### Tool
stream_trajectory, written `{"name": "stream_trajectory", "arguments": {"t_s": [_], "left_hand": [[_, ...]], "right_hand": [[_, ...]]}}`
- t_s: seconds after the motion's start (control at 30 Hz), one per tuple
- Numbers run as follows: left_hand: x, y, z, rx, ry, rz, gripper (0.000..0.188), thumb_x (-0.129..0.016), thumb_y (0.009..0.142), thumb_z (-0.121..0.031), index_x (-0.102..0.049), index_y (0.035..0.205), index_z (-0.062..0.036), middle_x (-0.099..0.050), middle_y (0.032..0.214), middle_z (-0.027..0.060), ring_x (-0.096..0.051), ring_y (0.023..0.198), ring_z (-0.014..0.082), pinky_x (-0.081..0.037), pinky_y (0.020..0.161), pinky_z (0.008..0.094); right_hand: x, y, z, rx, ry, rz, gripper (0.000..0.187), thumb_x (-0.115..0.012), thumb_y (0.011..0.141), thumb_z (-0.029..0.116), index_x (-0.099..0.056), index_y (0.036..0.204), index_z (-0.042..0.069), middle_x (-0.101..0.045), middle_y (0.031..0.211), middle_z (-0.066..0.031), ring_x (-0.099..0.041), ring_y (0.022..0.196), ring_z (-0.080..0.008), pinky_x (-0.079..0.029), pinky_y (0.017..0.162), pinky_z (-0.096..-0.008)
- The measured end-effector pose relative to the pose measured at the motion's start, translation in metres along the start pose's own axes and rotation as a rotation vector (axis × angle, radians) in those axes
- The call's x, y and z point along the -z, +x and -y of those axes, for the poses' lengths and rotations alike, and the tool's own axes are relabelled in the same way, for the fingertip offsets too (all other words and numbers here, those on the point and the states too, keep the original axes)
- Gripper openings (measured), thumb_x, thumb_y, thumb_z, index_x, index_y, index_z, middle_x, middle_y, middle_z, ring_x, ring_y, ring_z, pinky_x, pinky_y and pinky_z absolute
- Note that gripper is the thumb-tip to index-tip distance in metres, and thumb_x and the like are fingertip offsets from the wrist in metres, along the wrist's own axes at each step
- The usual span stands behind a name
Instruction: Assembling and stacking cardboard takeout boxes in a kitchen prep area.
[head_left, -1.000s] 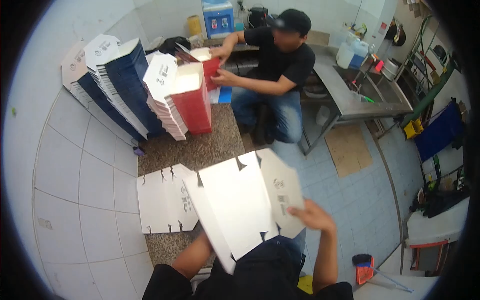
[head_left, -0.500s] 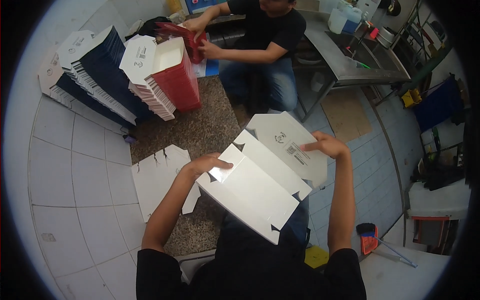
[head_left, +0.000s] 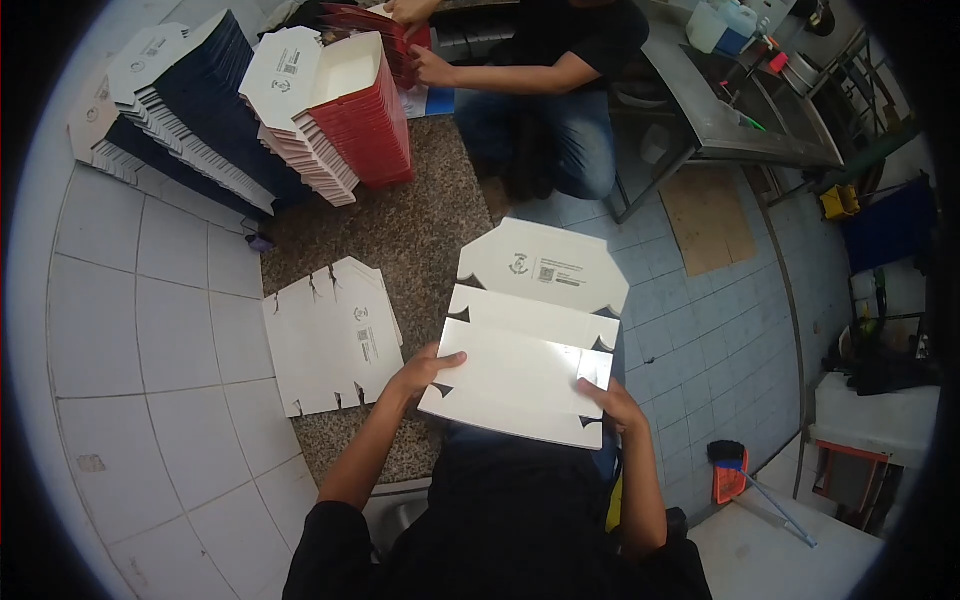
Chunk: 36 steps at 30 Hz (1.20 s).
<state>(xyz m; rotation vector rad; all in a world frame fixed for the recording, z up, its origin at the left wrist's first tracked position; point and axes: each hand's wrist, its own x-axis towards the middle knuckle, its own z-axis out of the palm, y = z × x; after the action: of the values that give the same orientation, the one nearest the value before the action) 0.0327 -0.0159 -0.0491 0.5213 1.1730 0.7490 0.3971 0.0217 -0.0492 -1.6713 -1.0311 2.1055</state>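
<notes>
Both hands gripped a white carton sheet [head_left: 520,372] beside the tabletop [head_left: 430,190]

The sheet was held in the air at the right edge of the tabletop, over the person's lap. It had creases, dark notches along its sides and small dark print on its angled far panel; whether it was a single layer, I could not tell. The left hand [head_left: 420,372] pinched the side nearest the tabletop, nearly closed, its thumb on top and its fingers mostly hidden below. The right hand [head_left: 613,400] clasped the side away from the tabletop in the same way, thumb on the white face.

On the near part of the tabletop, toward its wall side, lay flat white sheets [head_left: 335,350] with similar notches and print. On its far part stood a stack of red cartons [head_left: 365,125], with stacks of navy cartons [head_left: 215,105] to the left, against the wall. Beyond the tabletop's far right edge sat a co-worker in black, whose hands [head_left: 430,68] were on a dark red carton [head_left: 398,62]. A metal sink counter [head_left: 720,125] stood well to the right of the tabletop.
</notes>
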Motion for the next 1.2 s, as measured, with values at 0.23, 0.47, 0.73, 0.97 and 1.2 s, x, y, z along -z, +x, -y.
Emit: {"name": "stream_trajectory", "arguments": {"t_s": [0.23, 0.47, 0.73, 0.97, 1.2], "left_hand": [[-0.006, 0.000, -0.038, -0.065, -0.020, 0.231, 0.052, -0.071, 0.085, -0.015, -0.050, 0.129, 0.0048, -0.060, 0.121, 0.0168, -0.060, 0.110, 0.0248, -0.048, 0.094, 0.0370], [-0.032, -0.001, -0.083, -0.140, -0.060, 0.107, 0.045, -0.065, 0.091, -0.019, -0.050, 0.127, 0.0050, -0.060, 0.119, 0.0166, -0.060, 0.110, 0.0251, -0.050, 0.092, 0.0376], [-0.052, 0.032, -0.074, -0.247, 0.230, -0.289, 0.035, -0.057, 0.095, -0.018, -0.053, 0.122, 0.0032, -0.063, 0.112, 0.0130, -0.063, 0.097, 0.0200, -0.053, 0.079, 0.0333], [-0.018, 0.065, -0.037, -0.425, -0.172, -0.127, 0.034, -0.050, 0.098, -0.032, -0.057, 0.116, -0.0042, -0.063, 0.099, 0.0060, -0.062, 0.081, 0.0146, -0.052, 0.069, 0.0270], [-0.003, -0.001, -0.095, -0.110, -0.098, 0.027, 0.049, -0.066, 0.089, -0.013, -0.046, 0.130, 0.0030, -0.059, 0.122, 0.0149, -0.060, 0.110, 0.0249, -0.051, 0.093, 0.0394]], "right_hand": [[-0.011, -0.045, 0.063, 0.202, 0.052, 0.038, 0.063, -0.077, 0.080, 0.025, -0.049, 0.127, -0.007, -0.060, 0.119, -0.0197, -0.059, 0.108, -0.0271, -0.048, 0.092, -0.0358], [-0.033, -0.079, 0.104, 0.513, -0.155, -0.149, 0.045, -0.068, 0.088, 0.026, -0.055, 0.117, -0.006, -0.064, 0.106, -0.0169, -0.062, 0.098, -0.0244, -0.050, 0.084, -0.0341], [-0.092, -0.092, 0.129, 0.781, -0.560, -0.185, 0.022, -0.055, 0.091, 0.014, -0.062, 0.090, -0.006, -0.064, 0.071, -0.0237, -0.065, 0.066, -0.0389, -0.051, 0.062, -0.0433], [-0.163, -0.096, 0.125, 0.915, -0.579, -0.051, 0.030, -0.055, 0.087, 0.014, -0.056, 0.109, -0.006, -0.056, 0.057, -0.0258, -0.059, 0.052, -0.0434, -0.048, 0.051, -0.0499], [-0.059, -0.085, 0.136, 0.582, -0.307, -0.049, 0.027, -0.061, 0.092, 0.024, -0.066, 0.087, -0.002, -0.065, 0.068, -0.0062, -0.061, 0.062, -0.0117, -0.048, 0.057, -0.0303]]}}
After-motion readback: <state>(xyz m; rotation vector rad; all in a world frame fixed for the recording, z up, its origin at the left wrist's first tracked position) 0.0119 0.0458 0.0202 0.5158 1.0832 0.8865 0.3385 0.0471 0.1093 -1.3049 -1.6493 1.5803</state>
